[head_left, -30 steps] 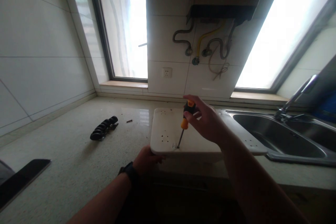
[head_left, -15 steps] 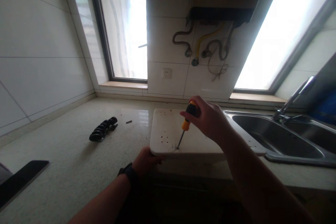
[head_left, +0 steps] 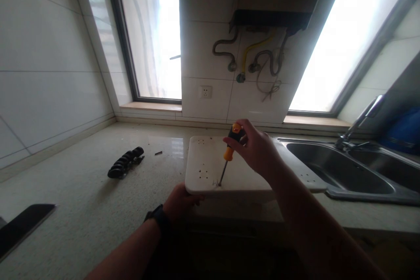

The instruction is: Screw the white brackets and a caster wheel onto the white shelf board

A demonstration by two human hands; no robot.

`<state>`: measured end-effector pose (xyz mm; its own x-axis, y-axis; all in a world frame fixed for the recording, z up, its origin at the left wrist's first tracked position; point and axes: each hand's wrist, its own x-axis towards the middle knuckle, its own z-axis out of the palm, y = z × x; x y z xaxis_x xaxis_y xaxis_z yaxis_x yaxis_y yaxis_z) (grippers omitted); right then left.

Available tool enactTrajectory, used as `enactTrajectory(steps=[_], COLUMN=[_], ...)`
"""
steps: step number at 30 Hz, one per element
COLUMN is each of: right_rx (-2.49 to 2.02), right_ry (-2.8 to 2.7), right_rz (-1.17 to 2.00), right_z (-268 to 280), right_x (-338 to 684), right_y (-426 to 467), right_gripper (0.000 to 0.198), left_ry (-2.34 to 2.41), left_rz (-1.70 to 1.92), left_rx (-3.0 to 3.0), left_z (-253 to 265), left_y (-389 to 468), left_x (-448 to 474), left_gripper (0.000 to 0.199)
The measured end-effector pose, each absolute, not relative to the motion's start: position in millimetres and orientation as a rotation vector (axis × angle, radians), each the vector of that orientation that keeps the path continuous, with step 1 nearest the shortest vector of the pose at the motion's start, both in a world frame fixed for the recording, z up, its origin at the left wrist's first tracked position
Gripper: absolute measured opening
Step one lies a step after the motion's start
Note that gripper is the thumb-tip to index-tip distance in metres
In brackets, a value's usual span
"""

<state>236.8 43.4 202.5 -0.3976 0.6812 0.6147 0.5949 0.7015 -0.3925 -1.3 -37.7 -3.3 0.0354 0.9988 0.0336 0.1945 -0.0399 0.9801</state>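
My right hand (head_left: 254, 144) is closed around the orange-and-black handle of a screwdriver (head_left: 229, 154). The tool leans slightly, its shaft running down to the front edge of a white board (head_left: 243, 170). Its tip touches the board next to small dark pencil-like marks; whether a screw sits under it I cannot make out. My left hand (head_left: 180, 201), with a dark band on the wrist, grips the board's front left corner, some fingers hidden beneath. Groups of small holes show in the board's surface, which lies on the counter and reaches past its front edge.
A black ribbed object (head_left: 126, 163) and a small screw-like piece (head_left: 159, 153) lie on the speckled counter (head_left: 82, 210). A dark flat blade-like object (head_left: 28, 227) is at far left. The steel sink (head_left: 341, 170) with its faucet (head_left: 359, 124) stands right of the board.
The whole view has shifted slightly, so things appear a little further left. The screwdriver handle has turned a little in my right hand; its tip stays at the same spot.
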Motion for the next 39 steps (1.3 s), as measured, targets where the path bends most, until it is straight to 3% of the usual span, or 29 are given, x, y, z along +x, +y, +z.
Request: enactTrajectory(steps=[12,21,27,30,34,37,39], right_rx=[-0.723,-1.039,-0.987,-0.964,-1.092,-1.219,-1.169], right_ry=[-2.401,-2.32,-2.463,-2.425,-2.318,-2.279,-2.322], right_rz=[0.619,0.004,0.109,0.096,-0.145,-0.293,-0.2], right_z=[214.1,226.2,226.4,223.8,224.1,226.6,226.8], right_x=[252.6,247.6,260.4,257.0,244.9,240.2,239.8], right_y=[50.3,38.5,33.7,30.8,25.5,22.6,24.1], right_gripper=[0.057,0.052,0.067,0.057,0.044,0.051,0.059], left_ry=[1.287,1.445,1.491,1.463,1.487,1.483,1.453], left_rz=[1.12,1.134,1.142,1.209,1.175,1.167,1.171], left_rx=[1.385,1.492,1.581,1.674,1.66,1.638,1.645], left_z=[1.2,-6.7,-3.3,-2.4,-3.0,-1.2,0.8], left_y=[-39.3,-36.6,-37.1,-37.7,-37.6,-38.4,-39.1], left_x=[0.1,-2.5,0.0,-0.1,-0.9,0.0,1.0], left_gripper=[0.041,0.038,0.043,0.044,0.047,0.045,0.045])
